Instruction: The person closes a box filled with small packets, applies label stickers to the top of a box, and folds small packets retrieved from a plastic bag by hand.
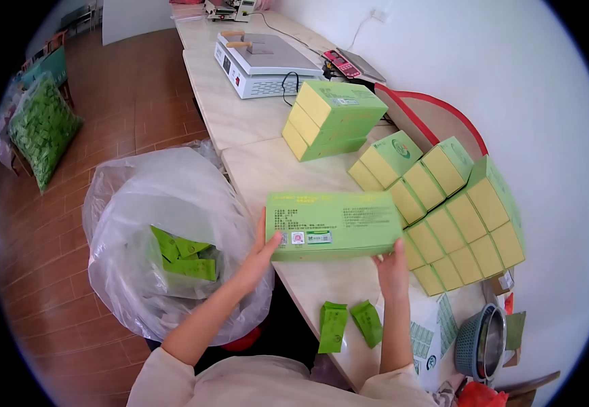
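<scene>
Over the bench (253, 173), near its front edge, a green box (335, 225) is held with its printed face up; whether its underside touches the surface, I cannot tell. The left hand (260, 252) is partly curled round the left end, thumb on the printed face, fingers along the side. The right hand (392, 264) grips the near edge at the right corner, its fingers bent and partly hidden. Two packets (334, 327) (367, 323) lie below the box, left of the right forearm. Just beyond stands a stack (335, 122) of three boxes, with a larger pile (460, 220) to the right. A clear bag (114, 224) with more packets (186, 258) inside sits left of the bench. Farther off are a white machine (267, 57) and, near the right forearm, a basket (468, 344).
</scene>
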A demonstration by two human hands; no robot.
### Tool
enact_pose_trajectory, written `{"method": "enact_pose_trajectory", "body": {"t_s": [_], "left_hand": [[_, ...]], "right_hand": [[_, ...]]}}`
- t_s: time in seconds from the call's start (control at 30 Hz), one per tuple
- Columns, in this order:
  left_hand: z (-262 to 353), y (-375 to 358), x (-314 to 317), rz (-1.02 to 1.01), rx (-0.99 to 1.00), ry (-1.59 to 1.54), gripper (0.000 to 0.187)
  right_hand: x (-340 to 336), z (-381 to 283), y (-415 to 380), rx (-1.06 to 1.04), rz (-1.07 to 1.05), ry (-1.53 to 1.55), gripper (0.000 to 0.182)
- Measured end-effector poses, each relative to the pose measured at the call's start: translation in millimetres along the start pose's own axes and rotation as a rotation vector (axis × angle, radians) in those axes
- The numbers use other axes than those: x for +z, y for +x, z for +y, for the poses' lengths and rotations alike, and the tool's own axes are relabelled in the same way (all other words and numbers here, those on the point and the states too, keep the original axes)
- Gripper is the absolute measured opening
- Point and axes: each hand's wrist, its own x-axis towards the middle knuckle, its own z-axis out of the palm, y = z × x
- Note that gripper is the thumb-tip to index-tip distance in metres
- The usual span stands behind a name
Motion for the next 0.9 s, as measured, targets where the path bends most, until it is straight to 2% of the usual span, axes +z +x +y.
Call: {"method": "enact_pose_trajectory", "body": {"t_s": [0.07, 0.1, 0.17, 0.2, 0.27, 0.3, 0.37, 0.4, 0.43, 0.5, 0.53, 0.6, 0.67, 0.73, 0.8, 0.9], "left_hand": [[10.5, -9.7, 10.6, 0.029, 0.063, -0.086, 0.079], [18.3, -12.9, 16.3, 0.031, 0.072, -0.086, 0.079], [33.8, -16.7, 29.9, 0.025, 0.206, -0.098, 0.086], [37.4, -16.4, 36.4, 0.027, 0.216, -0.099, 0.086], [42.1, -14.0, 45.2, 0.058, 0.457, -0.182, 0.097], [35.8, -8.7, 45.5, 0.062, 0.458, -0.177, 0.097], [17.1, 4.4, 43.5, 0.182, 0.657, 0.201, 0.100], [29.8, 4.9, 45.0, 0.224, 0.702, 0.330, 0.098], [38.4, 8.8, 43.2, 0.224, 0.701, 0.329, 0.098], [49.4, 17.8, 38.1, 0.060, 0.784, 0.385, 0.085], [48.3, 22.9, 34.9, 0.060, 0.778, 0.380, 0.085], [36.7, 36.5, 27.0, -0.116, 0.591, 0.570, 0.074], [1.0, 48.2, 20.7, -0.108, 0.564, 0.662, 0.069], [-24.6, 51.1, 18.4, -0.106, 0.543, 0.752, 0.064], [-37.5, 48.0, 15.8, -0.122, 0.584, 1.047, 0.058], [-34.5, 44.7, 17.7, -0.080, 0.521, 1.032, 0.053]], "right_hand": [[12.0, -19.1, 19.2, -0.081, -0.064, 0.218, 0.052], [24.6, -26.9, 28.5, -0.088, -0.071, 0.219, 0.052], [54.5, -39.3, 42.3, -0.177, -0.036, 0.421, 0.051], [68.1, -41.5, 44.4, -0.183, -0.045, 0.421, 0.051], [100.9, -37.3, 41.5, -0.192, -0.227, 0.343, 0.053], [121.9, -29.8, 29.8, -0.188, -0.231, 0.346, 0.053], [156.4, -20.3, 3.5, -0.058, -0.288, 0.335, 0.053], [159.6, -25.9, 3.9, -0.057, -0.286, 0.337, 0.053], [163.6, -34.8, 9.7, -0.061, -0.290, 0.383, 0.054], [170.4, -54.9, 32.7, -0.098, -0.313, 0.444, 0.054], [173.3, -68.2, 50.1, -0.130, -0.330, 0.458, 0.053], [181.1, -89.7, 93.1, -0.221, -0.327, 0.443, 0.049], [192.1, -117.2, 134.2, -0.242, -0.290, 0.374, 0.049], [201.8, -139.6, 175.4, -0.161, -0.162, 0.278, 0.052], [201.1, -149.4, 226.4, -0.096, -0.126, 0.227, 0.053], [189.6, -142.8, 246.9, 0.037, -0.131, 0.124, 0.063]]}}
